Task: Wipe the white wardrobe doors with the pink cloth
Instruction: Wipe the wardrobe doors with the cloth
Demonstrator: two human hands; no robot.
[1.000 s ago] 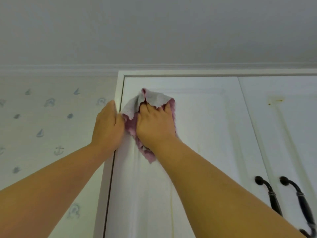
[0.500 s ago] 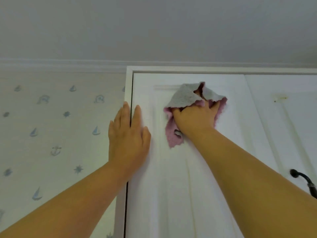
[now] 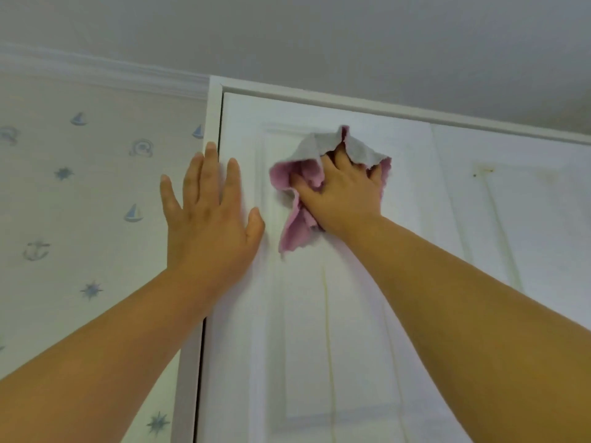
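Fingers of your right hand [image 3: 345, 190] bunch the pink cloth [image 3: 303, 199] against the left wardrobe door's [image 3: 335, 346] upper panel; your left hand [image 3: 208, 215] lies flat, holding nothing. The stained right door [image 3: 518, 225] probably remains.

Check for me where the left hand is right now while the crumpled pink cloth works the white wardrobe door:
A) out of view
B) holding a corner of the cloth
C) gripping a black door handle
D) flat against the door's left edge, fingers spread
D: the left hand lies flat with straight, spread fingers over the left edge of the white wardrobe door, apart from the crumpled pink cloth, which the right hand grips against the panel.
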